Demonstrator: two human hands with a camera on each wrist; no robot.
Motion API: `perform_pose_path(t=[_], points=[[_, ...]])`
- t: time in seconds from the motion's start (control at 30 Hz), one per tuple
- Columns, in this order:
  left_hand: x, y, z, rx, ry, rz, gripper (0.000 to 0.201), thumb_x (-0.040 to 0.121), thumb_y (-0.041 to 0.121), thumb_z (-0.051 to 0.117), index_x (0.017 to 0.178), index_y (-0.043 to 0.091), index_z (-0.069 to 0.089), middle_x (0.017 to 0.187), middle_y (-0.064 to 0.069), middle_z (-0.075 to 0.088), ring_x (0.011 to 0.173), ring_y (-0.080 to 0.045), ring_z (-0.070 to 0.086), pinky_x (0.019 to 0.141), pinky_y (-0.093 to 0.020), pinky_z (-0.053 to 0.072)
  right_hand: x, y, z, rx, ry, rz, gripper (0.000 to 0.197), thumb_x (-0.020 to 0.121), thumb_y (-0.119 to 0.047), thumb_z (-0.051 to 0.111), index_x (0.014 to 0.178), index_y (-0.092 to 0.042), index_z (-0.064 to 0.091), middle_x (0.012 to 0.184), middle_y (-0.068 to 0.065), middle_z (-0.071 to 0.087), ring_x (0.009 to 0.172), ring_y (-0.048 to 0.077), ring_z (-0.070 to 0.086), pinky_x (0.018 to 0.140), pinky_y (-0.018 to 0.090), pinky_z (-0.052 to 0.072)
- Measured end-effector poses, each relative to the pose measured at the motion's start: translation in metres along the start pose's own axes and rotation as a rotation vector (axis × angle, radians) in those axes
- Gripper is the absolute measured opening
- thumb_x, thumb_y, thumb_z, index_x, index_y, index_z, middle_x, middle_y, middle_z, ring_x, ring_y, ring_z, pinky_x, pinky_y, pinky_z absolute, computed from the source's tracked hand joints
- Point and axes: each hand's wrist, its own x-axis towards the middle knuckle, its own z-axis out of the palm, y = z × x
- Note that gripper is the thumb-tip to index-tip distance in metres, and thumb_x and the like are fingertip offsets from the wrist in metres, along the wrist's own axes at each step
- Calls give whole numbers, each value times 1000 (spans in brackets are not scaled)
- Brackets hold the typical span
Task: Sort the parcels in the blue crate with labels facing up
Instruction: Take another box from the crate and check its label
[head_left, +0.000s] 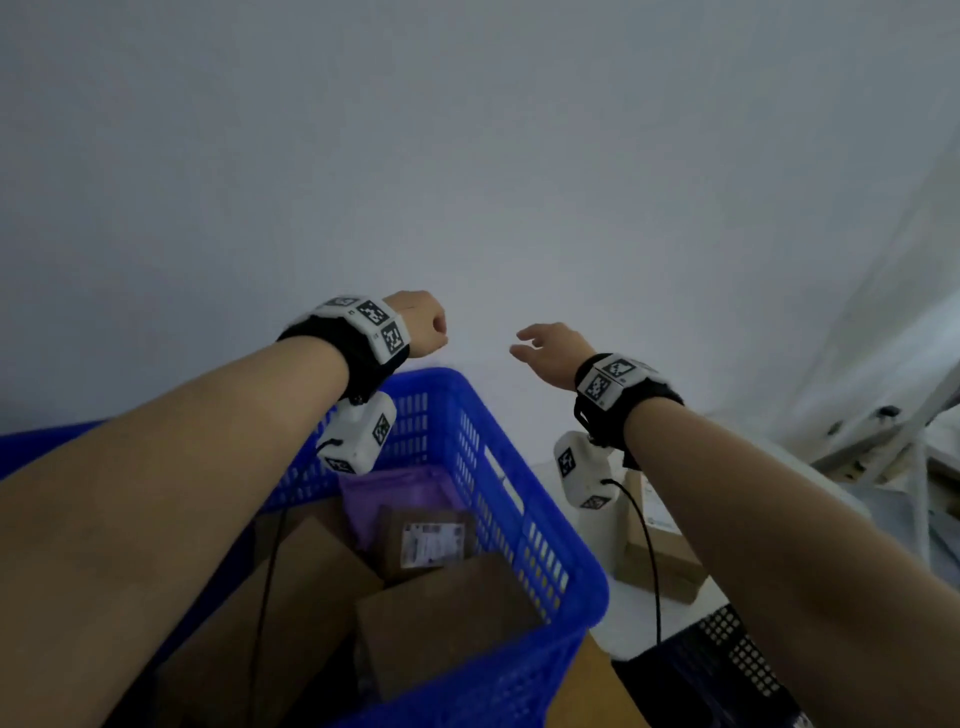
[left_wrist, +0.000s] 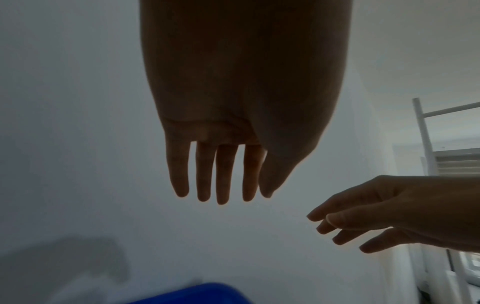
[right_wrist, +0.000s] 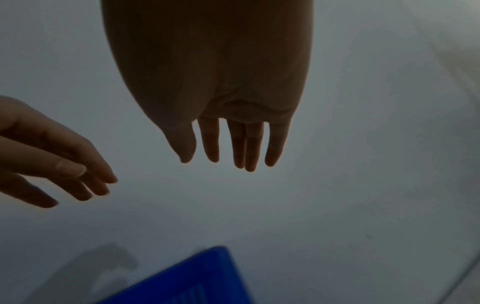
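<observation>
The blue crate (head_left: 540, 525) stands below my arms in the head view and holds several brown cardboard parcels. One small parcel (head_left: 423, 540) lies with its white label up, next to a purple bag (head_left: 389, 488). A bigger plain parcel (head_left: 441, 618) lies nearer me. My left hand (head_left: 423, 325) and right hand (head_left: 545, 348) are both raised beyond the crate's far rim, empty. In the wrist views the left hand (left_wrist: 221, 197) and the right hand (right_wrist: 228, 162) hang with straight, relaxed fingers, holding nothing.
A brown parcel (head_left: 657, 551) lies on the white surface to the right of the crate. A black perforated bin (head_left: 727, 670) sits at lower right. A white frame (left_wrist: 426, 139) stands at the right. A plain white wall (head_left: 467, 156) fills the background.
</observation>
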Motion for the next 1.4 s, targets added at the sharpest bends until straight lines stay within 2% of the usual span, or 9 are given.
perform_pose_path(t=[0.37,0.5,0.63,0.87,1.03,1.17,1.3,1.33,1.4], points=[[-133,-168,5,-15,-61,-221,30,92,24,54,117,10,65,124,-11,63,112,-27,59,94,-33,46,-38,-130,114,-37,-169,-158,47,95,-36,51,135,-11,50,134,13,55,117,29,56,92,29,43],[-168,-211,15,-42,-98,-271,31,93,23,54,117,7,65,125,-12,62,112,-28,58,95,-35,46,-48,-155,149,-39,-247,-192,47,93,-34,55,134,-11,52,133,14,56,115,28,58,97,33,45],[-191,-239,35,-67,-136,-335,29,93,25,55,115,10,66,125,-9,62,114,-26,57,95,-34,46,-52,-168,174,-110,-353,-226,48,94,-34,53,135,-10,51,141,12,49,128,27,48,106,33,37],[-209,-263,86,-180,-230,-470,30,91,30,57,115,13,66,126,-8,61,117,-25,55,100,-33,43,-38,-171,217,-201,-525,-256,53,95,-35,52,138,-6,46,145,11,45,132,26,43,108,32,33],[-219,-266,122,-295,-416,-558,35,93,38,53,119,16,63,128,-4,58,113,-23,55,96,-35,45,-30,-168,242,-317,-584,-251,53,96,-35,51,134,1,48,140,19,46,128,32,45,105,38,37],[-219,-265,141,-336,-510,-627,47,90,46,54,125,14,58,128,-6,58,107,-23,60,96,-36,47,-24,-159,255,-391,-639,-200,59,92,-41,55,133,-1,47,137,18,47,123,32,48,96,37,42],[-213,-257,156,-486,-492,-770,58,91,44,55,133,5,50,119,-13,64,94,-25,65,79,-35,46,-16,-143,264,-382,-681,-105,56,84,-52,61,114,-5,61,113,11,62,101,29,61,90,38,51],[-212,-255,160,-504,-514,-796,61,91,45,54,135,3,47,117,-15,65,89,-25,66,75,-36,49,-17,-139,265,-340,-696,-70,54,83,-51,62,112,-6,61,109,9,63,95,28,62,85,38,53],[-211,-252,169,-545,-562,-836,65,91,45,54,136,-1,43,113,-19,65,79,-25,66,67,-37,55,-20,-133,267,-238,-728,4,46,85,-46,63,113,-10,57,102,7,59,80,25,59,64,33,51]])
